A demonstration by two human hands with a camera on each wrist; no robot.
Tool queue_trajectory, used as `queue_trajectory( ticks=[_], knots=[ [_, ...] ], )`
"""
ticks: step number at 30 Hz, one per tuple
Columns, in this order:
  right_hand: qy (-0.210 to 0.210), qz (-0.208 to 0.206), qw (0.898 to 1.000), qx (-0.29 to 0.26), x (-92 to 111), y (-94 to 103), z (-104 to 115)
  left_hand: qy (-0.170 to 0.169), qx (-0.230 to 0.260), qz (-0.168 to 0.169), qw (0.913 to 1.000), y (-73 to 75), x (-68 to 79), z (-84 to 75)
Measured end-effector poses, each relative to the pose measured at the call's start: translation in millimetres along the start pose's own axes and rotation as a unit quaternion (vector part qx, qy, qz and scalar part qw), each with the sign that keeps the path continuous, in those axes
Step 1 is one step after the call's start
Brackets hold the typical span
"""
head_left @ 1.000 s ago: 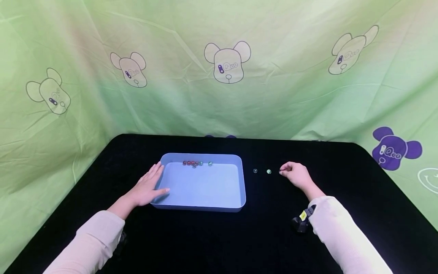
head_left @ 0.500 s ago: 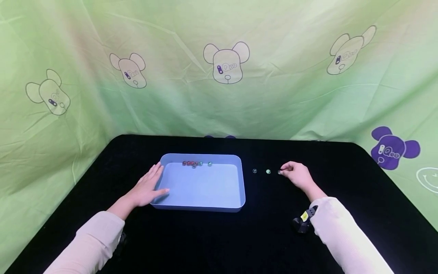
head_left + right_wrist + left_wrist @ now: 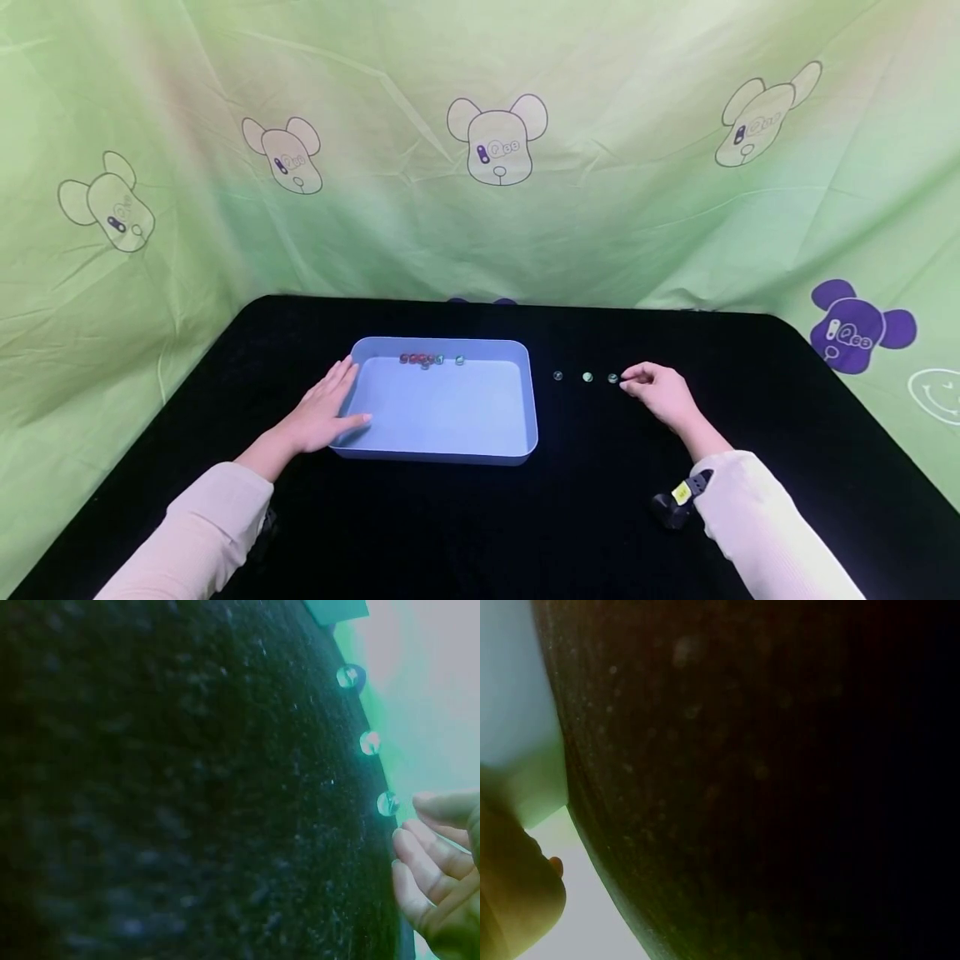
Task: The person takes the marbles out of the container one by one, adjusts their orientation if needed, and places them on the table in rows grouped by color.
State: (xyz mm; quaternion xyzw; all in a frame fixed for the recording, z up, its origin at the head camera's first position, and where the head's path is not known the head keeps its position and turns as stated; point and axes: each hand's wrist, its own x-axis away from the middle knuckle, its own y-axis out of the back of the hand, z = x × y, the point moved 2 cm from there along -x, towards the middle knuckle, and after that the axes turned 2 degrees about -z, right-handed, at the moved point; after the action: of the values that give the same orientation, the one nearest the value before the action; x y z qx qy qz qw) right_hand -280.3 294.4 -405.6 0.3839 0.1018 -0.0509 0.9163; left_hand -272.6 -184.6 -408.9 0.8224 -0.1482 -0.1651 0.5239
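My left hand lies with straight fingers along the left rim of a blue tray, its thumb over the near-left corner. Beyond the tray's right side, three glass marbles stand spaced out in a row on black cloth: a clear dark one, a pale green one and another greenish one. My right hand is just right of that last marble, fingertips beside it. The right wrist view shows loosely bent fingers holding nothing, close to the nearest marble.
Along the tray's far wall sit several marbles, red ones at the left and greenish ones to the right. Black cloth covers the table. A green printed curtain hangs behind. The left wrist view is mostly dark.
My right hand let go of the rightmost marble and drew slightly right, so that marble now shows fully at the end of the row. My left hand stayed still.
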Motion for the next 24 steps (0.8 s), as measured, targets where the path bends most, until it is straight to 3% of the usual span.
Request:
queue_trajectory(
  ticks=[10, 24],
  knots=[
    [0.003, 0.014, 0.999, -0.04, 12.9, -5.4, 13.8, 0.014, -0.013, 0.024, 0.9995, 0.9, -1.7, 0.1],
    [0.007, 0.031, 0.994, -0.109, 31.6, -13.3, 33.5, 0.012, -0.014, 0.021, 0.9996, -0.3, -2.2, 0.7]
  ],
)
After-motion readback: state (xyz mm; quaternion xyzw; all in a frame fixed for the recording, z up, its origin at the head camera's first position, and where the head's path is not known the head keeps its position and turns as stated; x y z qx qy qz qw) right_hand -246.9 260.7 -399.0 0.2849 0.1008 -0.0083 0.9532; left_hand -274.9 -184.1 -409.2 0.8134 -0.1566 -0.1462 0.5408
